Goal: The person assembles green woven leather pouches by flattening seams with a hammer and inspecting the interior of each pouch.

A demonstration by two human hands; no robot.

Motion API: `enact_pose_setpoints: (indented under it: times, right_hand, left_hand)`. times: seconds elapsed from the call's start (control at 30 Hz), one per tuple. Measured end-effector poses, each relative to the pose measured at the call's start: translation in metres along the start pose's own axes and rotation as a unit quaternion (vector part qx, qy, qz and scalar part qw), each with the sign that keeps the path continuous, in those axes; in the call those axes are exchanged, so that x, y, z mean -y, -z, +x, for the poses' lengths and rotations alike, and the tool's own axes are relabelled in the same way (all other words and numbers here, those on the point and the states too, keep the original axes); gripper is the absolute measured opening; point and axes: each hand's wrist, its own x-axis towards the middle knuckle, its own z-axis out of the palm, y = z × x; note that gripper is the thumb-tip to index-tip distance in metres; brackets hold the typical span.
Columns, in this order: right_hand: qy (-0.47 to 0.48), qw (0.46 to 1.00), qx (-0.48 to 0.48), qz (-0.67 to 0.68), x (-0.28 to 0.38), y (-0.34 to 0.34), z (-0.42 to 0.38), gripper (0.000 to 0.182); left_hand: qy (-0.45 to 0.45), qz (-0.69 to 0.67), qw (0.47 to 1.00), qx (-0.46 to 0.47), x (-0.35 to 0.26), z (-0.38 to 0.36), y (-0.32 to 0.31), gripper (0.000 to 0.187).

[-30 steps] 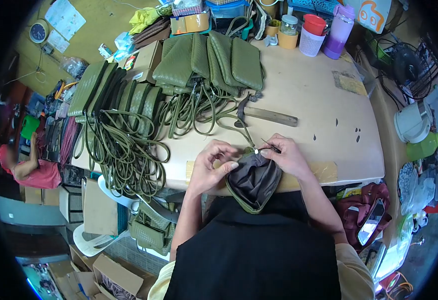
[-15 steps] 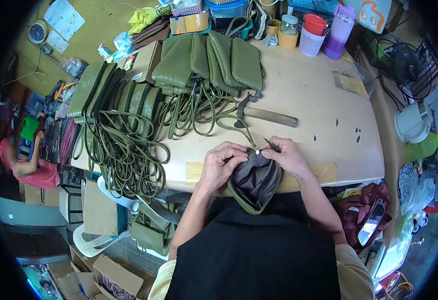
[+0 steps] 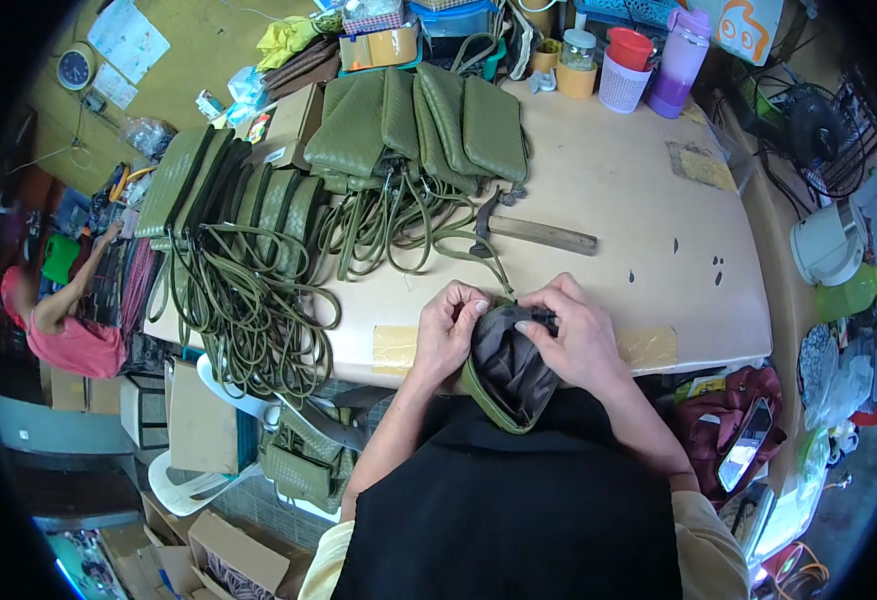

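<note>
An olive-green pouch [image 3: 471,385] with a dark lining hangs mouth-up at the table's front edge, its strap running up from the top. My left hand [image 3: 450,328] pinches the pouch's left rim between thumb and fingers. My right hand [image 3: 580,335] is closed on the right rim, with the thumb against the lining. Something dark shows under the right fingers; I cannot make out whether it is lining or a tool. Just beyond the hands lies a hammer [image 3: 543,235] with a wooden handle, its head touching a green strap.
Stacked green woven pouches [image 3: 493,125] and a tangle of straps [image 3: 248,310] cover the table's left side. A purple bottle [image 3: 676,65] and a white cup [image 3: 623,85] stand at the back. A maroon bag [image 3: 698,430] with a phone hangs right. Another person [image 3: 78,340] works at far left.
My right hand has turned inward over the rim, thumb now against the lining. A dark pointed tool and a white spot at the rim no longer show. The other person's arm has reached further out.
</note>
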Motion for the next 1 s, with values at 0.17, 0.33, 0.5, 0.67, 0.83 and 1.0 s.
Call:
enact_pose_setpoints:
  times: [0.17, 0.33, 0.5, 0.67, 0.83, 1.0]
  right_hand:
    - [-0.006, 1.000, -0.019, -0.001, 0.004, -0.008, 0.003, 0.026]
    - [-0.022, 0.999, -0.042, 0.005, 0.006, -0.010, 0.005, 0.026]
    - [0.000, 0.996, -0.062, 0.069, -0.007, -0.016, 0.010, 0.026]
    - [-0.042, 0.962, -0.210, 0.168, -0.059, -0.012, 0.022, 0.029]
    - [-0.039, 0.957, -0.146, 0.247, -0.081, -0.007, 0.022, 0.027]
    - [-0.007, 0.968, -0.052, 0.245, -0.067, -0.018, 0.028, 0.019]
  left_hand:
    - [-0.050, 0.079, 0.996, -0.014, -0.008, 0.000, 0.001, 0.014]
    - [-0.105, 0.114, 0.988, -0.024, -0.015, -0.001, 0.000, 0.011]
    - [-0.116, 0.062, 0.989, -0.070, -0.015, -0.006, -0.002, 0.012]
    - [-0.112, 0.363, 0.895, -0.234, 0.003, -0.018, 0.064, 0.009]
    - [-0.102, 0.355, 0.882, -0.292, -0.012, -0.023, 0.077, 0.015]
    - [-0.034, 0.055, 0.993, -0.102, -0.024, -0.016, 0.033, 0.023]
